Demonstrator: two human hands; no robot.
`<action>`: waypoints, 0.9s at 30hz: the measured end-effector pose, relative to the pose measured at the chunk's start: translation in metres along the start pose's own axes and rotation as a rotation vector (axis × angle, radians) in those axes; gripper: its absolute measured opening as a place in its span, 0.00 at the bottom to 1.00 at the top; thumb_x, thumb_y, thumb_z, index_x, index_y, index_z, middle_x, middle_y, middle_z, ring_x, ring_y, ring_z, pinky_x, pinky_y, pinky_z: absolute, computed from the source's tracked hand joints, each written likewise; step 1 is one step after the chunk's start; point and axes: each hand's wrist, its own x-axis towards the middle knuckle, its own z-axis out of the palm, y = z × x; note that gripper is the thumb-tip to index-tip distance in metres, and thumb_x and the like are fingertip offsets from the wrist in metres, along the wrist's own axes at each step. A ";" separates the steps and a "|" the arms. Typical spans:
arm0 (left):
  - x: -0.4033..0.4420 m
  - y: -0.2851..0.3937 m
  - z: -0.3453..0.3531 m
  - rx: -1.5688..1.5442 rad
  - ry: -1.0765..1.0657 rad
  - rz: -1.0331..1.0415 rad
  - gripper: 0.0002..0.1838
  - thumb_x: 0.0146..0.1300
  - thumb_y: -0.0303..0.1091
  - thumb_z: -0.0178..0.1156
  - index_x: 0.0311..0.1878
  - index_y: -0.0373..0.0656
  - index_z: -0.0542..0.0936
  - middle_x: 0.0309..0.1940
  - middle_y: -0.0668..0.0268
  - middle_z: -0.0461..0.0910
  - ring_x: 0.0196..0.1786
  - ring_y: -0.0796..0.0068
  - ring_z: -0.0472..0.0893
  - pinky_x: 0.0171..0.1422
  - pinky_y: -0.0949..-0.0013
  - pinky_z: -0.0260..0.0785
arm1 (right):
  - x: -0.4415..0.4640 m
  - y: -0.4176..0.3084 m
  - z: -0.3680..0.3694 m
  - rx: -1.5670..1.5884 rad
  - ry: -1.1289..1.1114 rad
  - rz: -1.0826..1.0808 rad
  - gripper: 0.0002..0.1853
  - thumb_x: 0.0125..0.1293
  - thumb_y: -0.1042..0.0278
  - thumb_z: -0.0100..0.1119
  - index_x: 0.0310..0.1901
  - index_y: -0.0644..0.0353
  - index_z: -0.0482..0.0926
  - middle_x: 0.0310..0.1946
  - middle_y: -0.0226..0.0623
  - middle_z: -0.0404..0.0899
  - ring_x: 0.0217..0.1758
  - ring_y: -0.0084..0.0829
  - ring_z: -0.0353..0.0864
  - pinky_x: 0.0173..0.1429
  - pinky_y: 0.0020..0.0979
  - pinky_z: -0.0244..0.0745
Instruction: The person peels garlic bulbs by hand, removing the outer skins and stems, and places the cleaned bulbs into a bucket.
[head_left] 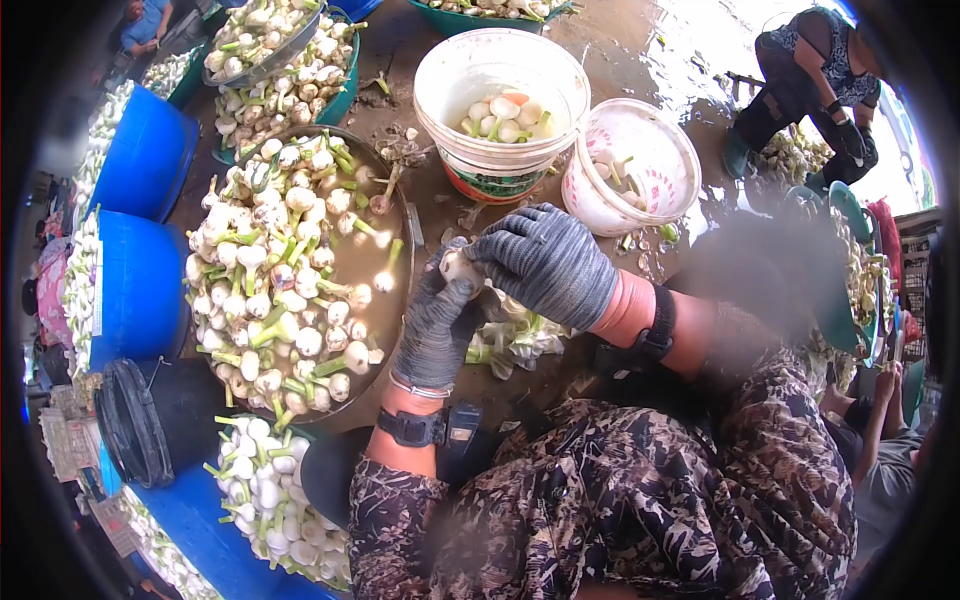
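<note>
A whitish garlic bulb [460,268] is held between my two grey-gloved hands. My left hand [436,325] wraps round it from below, its thumb against the side. My right hand [545,262] has its fingers bent and pressed to the bulb's upper right; the fingertips are partly hidden. Just left of my hands, a wide round basin [392,300] holds a heap of garlic bulbs [290,260] with cut green stems. Beneath my right wrist lie loose pale leaves and peelings [520,338].
Beyond my hands stand a white bucket [440,95] with peeled bulbs and a smaller white pail [675,165]. Blue tubs [140,290] line the left, near a black bucket [150,420]. White bulbs [270,490] are piled at lower left. A person [815,80] bends at upper right.
</note>
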 end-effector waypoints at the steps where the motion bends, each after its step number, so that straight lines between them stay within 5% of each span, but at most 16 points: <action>1: 0.001 -0.002 -0.002 0.000 0.000 0.004 0.24 0.64 0.32 0.63 0.63 0.42 0.70 0.51 0.66 0.75 0.50 0.76 0.77 0.54 0.71 0.73 | -0.001 -0.001 0.003 -0.025 -0.012 0.010 0.07 0.55 0.65 0.66 0.35 0.54 0.82 0.33 0.34 0.82 0.37 0.38 0.81 0.42 0.38 0.76; 5: -0.005 -0.003 -0.004 0.286 0.072 -0.001 0.25 0.66 0.30 0.60 0.65 0.41 0.68 0.50 0.67 0.76 0.44 0.82 0.77 0.49 0.78 0.73 | -0.002 -0.005 0.005 -0.056 -0.021 0.028 0.07 0.57 0.62 0.63 0.33 0.56 0.79 0.29 0.38 0.79 0.34 0.42 0.80 0.39 0.41 0.76; 9: -0.007 0.002 -0.004 0.770 -0.050 0.100 0.27 0.64 0.28 0.57 0.66 0.40 0.66 0.55 0.62 0.74 0.54 0.74 0.75 0.61 0.70 0.70 | -0.002 -0.002 0.008 0.135 -0.069 0.283 0.09 0.57 0.64 0.64 0.33 0.60 0.79 0.25 0.45 0.78 0.31 0.46 0.81 0.38 0.43 0.76; 12: -0.011 0.006 0.002 0.957 -0.179 0.164 0.32 0.63 0.30 0.58 0.70 0.39 0.61 0.59 0.57 0.71 0.62 0.67 0.71 0.70 0.65 0.62 | -0.003 0.019 0.018 0.603 -0.293 0.601 0.12 0.65 0.63 0.63 0.38 0.65 0.79 0.25 0.43 0.78 0.27 0.31 0.74 0.38 0.33 0.75; 17: -0.009 0.000 -0.011 0.843 -0.134 0.136 0.36 0.64 0.30 0.58 0.74 0.41 0.58 0.65 0.62 0.69 0.60 0.75 0.72 0.62 0.72 0.69 | -0.008 0.007 0.005 0.800 -0.218 0.425 0.13 0.67 0.62 0.63 0.44 0.64 0.79 0.32 0.40 0.80 0.34 0.31 0.77 0.46 0.32 0.75; 19: -0.010 0.002 -0.008 0.736 -0.116 0.065 0.37 0.63 0.29 0.59 0.75 0.41 0.57 0.66 0.62 0.68 0.58 0.76 0.73 0.57 0.74 0.72 | -0.007 0.001 -0.006 0.595 -0.127 0.159 0.11 0.65 0.62 0.65 0.42 0.61 0.81 0.34 0.41 0.82 0.38 0.37 0.83 0.47 0.35 0.77; 27: -0.013 -0.005 -0.009 0.911 -0.214 0.087 0.41 0.59 0.29 0.60 0.75 0.39 0.54 0.66 0.59 0.67 0.67 0.65 0.67 0.74 0.63 0.55 | -0.012 0.002 0.004 0.373 -0.085 0.189 0.10 0.61 0.65 0.64 0.35 0.61 0.76 0.30 0.47 0.78 0.35 0.51 0.79 0.40 0.43 0.75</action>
